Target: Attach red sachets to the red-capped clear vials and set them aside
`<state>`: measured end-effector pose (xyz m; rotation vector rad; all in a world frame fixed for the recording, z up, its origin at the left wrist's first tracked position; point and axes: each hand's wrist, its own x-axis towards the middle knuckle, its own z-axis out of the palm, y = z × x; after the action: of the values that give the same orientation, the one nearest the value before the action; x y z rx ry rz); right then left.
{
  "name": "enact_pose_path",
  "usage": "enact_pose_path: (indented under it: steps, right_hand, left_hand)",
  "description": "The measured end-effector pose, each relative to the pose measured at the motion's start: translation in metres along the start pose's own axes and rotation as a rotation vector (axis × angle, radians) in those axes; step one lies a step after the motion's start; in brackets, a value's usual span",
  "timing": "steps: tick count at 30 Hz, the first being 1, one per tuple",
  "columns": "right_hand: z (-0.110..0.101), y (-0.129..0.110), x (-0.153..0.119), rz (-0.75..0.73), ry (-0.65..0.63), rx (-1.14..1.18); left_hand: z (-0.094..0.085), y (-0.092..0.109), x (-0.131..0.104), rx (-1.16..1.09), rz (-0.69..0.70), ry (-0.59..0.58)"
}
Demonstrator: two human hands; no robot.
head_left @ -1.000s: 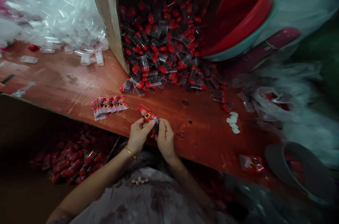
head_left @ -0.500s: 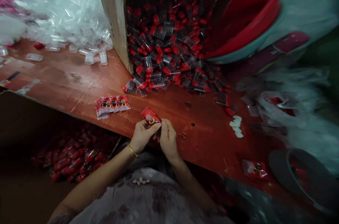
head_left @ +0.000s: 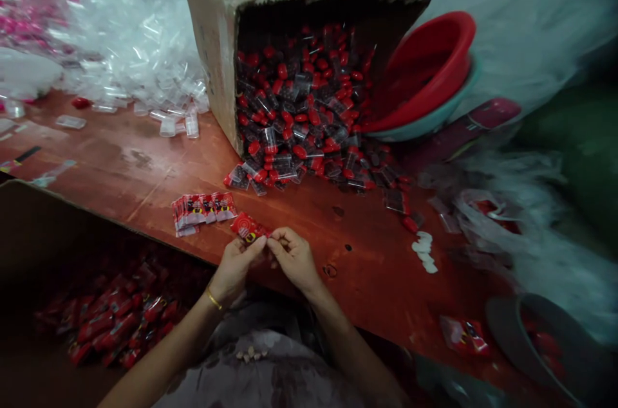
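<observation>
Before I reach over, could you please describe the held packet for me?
Find the open cardboard box on the table. In front of it, right of the fanned packets, is a red packet; unlike them, it's in the left hand, the right hand at its end.

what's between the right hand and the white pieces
Just bare tabletop with a few dark marks between the right hand and the white pieces, in the head view.

Tilted red basin [head_left: 447, 85] (teal basin [head_left: 419, 130] beneath)
</observation>
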<state>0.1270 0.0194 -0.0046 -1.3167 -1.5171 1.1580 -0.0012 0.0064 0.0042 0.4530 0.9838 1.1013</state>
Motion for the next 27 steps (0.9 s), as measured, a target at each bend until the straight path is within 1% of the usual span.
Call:
enact_pose_path:
  steps: [2, 4, 5, 7, 9, 10, 11, 12, 13, 14, 15, 16, 18, 20, 22, 23, 24, 25, 27]
  right_hand:
    - [-0.004, -0.011, 0.025, -0.152, 0.042, -0.298]
    - [-0.009, -0.024, 0.061, -0.313, 0.141, -0.602]
    - [-0.010, -0.029, 0.082, -0.367, 0.169, -0.715]
    - [-0.009, -0.033, 0.122, -0.402, 0.238, -0.892]
    - [-0.005, -0.028, 0.153, -0.424, 0.209, -1.000]
    - [-0.003, -0.023, 0.162, -0.423, 0.186, -1.034]
    - [-0.001, -0.017, 0.167, -0.428, 0.166, -1.061]
    - [-0.001, -0.011, 0.167, -0.436, 0.152, -1.083]
    - [-0.002, -0.005, 0.164, -0.451, 0.141, -1.101]
    - [-0.005, 0.000, 0.158, -0.474, 0.131, -1.117]
    - [-0.009, 0.006, 0.151, -0.499, 0.122, -1.130]
    - [-0.015, 0.011, 0.142, -0.527, 0.112, -1.140]
    - [-0.028, 0.021, 0.124, -0.573, 0.100, -1.150]
    - [-0.041, 0.031, 0.108, -0.599, 0.106, -1.153]
    - [-0.053, 0.041, 0.094, -0.601, 0.113, -1.163]
    - [-0.058, 0.046, 0.087, -0.590, 0.113, -1.172]
    - [-0.063, 0.051, 0.081, -0.577, 0.109, -1.182]
    - [-0.069, 0.054, 0.074, -0.563, 0.105, -1.192]
    - [-0.079, 0.060, 0.062, -0.546, 0.100, -1.204]
  left_hand:
    - [-0.019, 0.013, -0.007, -0.007, -0.010, 0.102]
    - [-0.049, 0.030, -0.016, -0.017, 0.044, 0.265]
    - [-0.067, 0.039, -0.020, -0.031, 0.079, 0.367]
    - [-0.109, 0.057, -0.030, -0.146, 0.142, 0.554]
    - [-0.150, 0.071, -0.041, -0.306, 0.182, 0.791]
    - [-0.167, 0.076, -0.047, -0.349, 0.191, 0.838]
    - [-0.180, 0.079, -0.053, -0.362, 0.185, 0.834]
    - [-0.189, 0.081, -0.058, -0.349, 0.180, 0.820]
    - [-0.194, 0.080, -0.062, -0.314, 0.179, 0.807]
    - [-0.195, 0.079, -0.065, -0.251, 0.189, 0.799]
    - [-0.191, 0.077, -0.065, -0.160, 0.222, 0.806]
    - [-0.183, 0.075, -0.064, -0.037, 0.274, 0.818]
    - [-0.160, 0.071, -0.053, 0.310, 0.444, 0.801]
    - [-0.132, 0.069, -0.033, 0.734, 0.612, 0.695]
    - [-0.107, 0.069, -0.007, 1.118, 0.734, 0.466]
    - [-0.096, 0.069, 0.007, 1.291, 0.796, 0.374]
    - [-0.088, 0.069, 0.021, 1.436, 0.837, 0.311]
    - [-0.082, 0.068, 0.034, 1.567, 0.839, 0.255]
    - [-0.076, 0.066, 0.054, 1.743, 0.790, 0.179]
